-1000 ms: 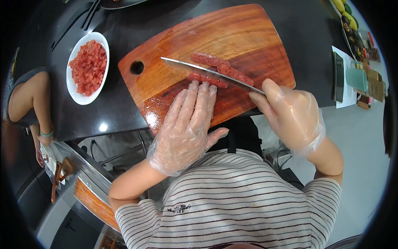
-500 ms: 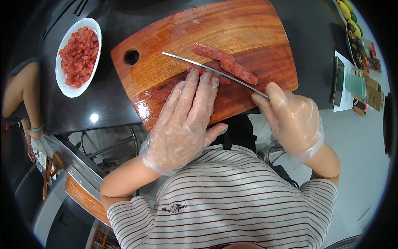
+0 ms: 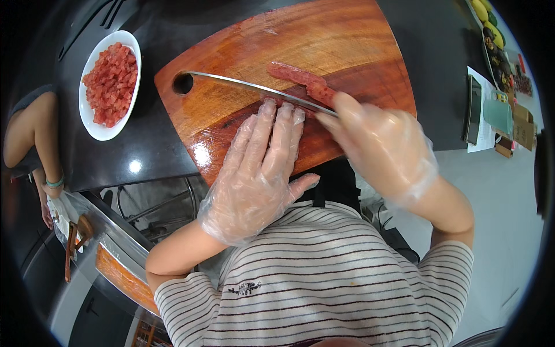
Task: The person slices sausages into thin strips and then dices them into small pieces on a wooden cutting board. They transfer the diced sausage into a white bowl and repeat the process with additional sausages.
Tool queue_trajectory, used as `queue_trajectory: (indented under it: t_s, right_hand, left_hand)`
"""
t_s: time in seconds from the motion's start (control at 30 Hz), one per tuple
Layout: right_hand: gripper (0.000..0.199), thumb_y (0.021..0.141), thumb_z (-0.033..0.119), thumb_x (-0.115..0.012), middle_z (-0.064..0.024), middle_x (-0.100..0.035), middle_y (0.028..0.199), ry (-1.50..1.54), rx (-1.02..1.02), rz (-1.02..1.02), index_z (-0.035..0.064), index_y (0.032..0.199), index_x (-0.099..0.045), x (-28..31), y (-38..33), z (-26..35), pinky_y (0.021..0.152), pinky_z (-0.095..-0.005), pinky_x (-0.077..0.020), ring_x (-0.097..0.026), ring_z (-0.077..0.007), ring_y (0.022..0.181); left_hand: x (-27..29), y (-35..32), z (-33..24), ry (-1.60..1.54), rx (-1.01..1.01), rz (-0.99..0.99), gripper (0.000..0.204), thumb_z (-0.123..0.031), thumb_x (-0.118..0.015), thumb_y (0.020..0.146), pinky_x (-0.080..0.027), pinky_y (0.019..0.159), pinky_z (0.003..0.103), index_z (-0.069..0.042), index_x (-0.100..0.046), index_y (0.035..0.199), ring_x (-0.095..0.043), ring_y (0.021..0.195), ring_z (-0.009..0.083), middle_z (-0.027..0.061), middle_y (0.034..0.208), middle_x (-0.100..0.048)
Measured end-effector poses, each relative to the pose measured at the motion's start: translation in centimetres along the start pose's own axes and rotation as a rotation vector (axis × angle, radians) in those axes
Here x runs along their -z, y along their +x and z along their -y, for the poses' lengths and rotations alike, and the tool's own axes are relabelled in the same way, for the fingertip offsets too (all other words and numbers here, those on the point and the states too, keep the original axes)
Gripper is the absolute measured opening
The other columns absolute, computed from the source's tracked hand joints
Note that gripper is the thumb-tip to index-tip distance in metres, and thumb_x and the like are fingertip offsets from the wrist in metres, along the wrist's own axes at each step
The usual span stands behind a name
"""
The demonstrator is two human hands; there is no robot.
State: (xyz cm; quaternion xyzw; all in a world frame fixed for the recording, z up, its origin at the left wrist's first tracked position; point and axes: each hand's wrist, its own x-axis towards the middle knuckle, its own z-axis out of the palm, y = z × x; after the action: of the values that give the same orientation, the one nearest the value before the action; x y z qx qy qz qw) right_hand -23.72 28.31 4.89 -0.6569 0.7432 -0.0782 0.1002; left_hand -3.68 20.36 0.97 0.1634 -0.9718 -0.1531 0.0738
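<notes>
A knife [image 3: 231, 82] is gripped in my right hand [image 3: 387, 147], which wears a clear plastic glove and is slightly blurred. Its blade runs left across the wooden cutting board [image 3: 277, 29], with the tip by the board's round hole. My left hand [image 3: 248, 179], gloved too, lies with fingers stretched out and thumb apart. Its fingertips press on a strip of red sausage along the blade's near side, mostly hidden by fingers and knife. Beyond the blade lie reddish sausage lengths [image 3: 298, 75], partly covered by my right hand.
Left of the board stands a white oval bowl [image 3: 99, 132] of diced red meat. A phone [image 3: 472, 110] lies on paper at the right, near a greenish container [image 3: 497, 115] and fruit [image 3: 491, 34]. Another person's arm [image 3: 49, 139] shows at far left.
My right hand has moved left and away from me with the knife. The blade tip has slid toward the board's hole. My left hand stays nearly in place.
</notes>
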Motion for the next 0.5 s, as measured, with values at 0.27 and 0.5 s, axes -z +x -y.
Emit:
queue_trajectory:
  t_s: [0.27, 0.5]
  right_hand:
    - [0.031, 0.098, 0.028, -0.072, -0.0142, -0.063, 0.06, -0.026, -0.104, 0.04, 0.0067, 0.084, -0.054, 1.2, -3.0, -1.6, 0.047, -0.0433, -0.0518, -0.067, -0.0353, 0.054]
    - [0.031, 0.097, 0.02, -0.074, -0.0173, -0.057, 0.062, 0.009, -0.094, 0.009, 0.0036, 0.083, -0.051, 1.9, -2.6, -0.9, 0.049, -0.0437, -0.0435, -0.058, -0.0386, 0.054]
  left_hand:
    - [-0.3, -0.4, 0.1, 0.028, -0.025, -0.02, 0.091, -0.048, -0.076, 0.085, -0.039, 0.119, 0.051, 0.009, -0.048, 0.15, -0.039, 0.148, 0.0422, 0.0239, 0.156, -0.042]
    - [-0.3, -0.8, 0.1, -0.009, -0.014, -0.052, 0.087, -0.045, -0.079, 0.085, -0.04, 0.118, 0.051, 0.008, -0.05, 0.149, -0.044, 0.145, 0.0417, 0.0234, 0.152, -0.047]
